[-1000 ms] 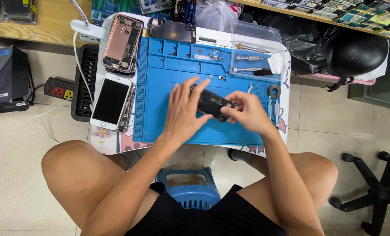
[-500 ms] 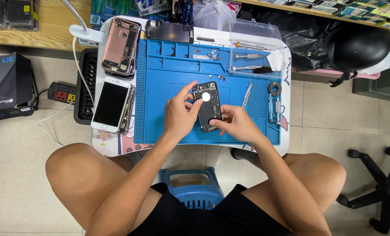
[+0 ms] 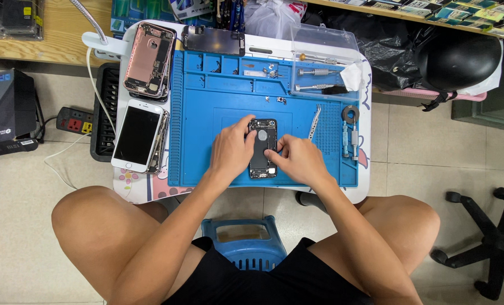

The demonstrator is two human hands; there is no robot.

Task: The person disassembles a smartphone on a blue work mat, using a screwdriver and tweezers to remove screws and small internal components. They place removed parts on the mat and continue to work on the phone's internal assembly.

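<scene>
Flanking the opened phone (image 3: 262, 148) on the blue mat (image 3: 206, 113), both hands' fingers pinch it, tweezers (image 3: 315, 121) nearby.

opened phone (image 3: 262, 148) edges under hands, small screws (image 3: 278, 101) too small to tell

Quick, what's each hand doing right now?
Left hand: fingers on the left edge of the opened black phone, steadying it on the blue mat.
Right hand: fingertips pressing on the phone's inside.

Both hands (image 3: 232, 149) (image 3: 297, 161) steady opened phone (image 3: 262, 148) (blue mat (image 3: 206, 113)).
</scene>
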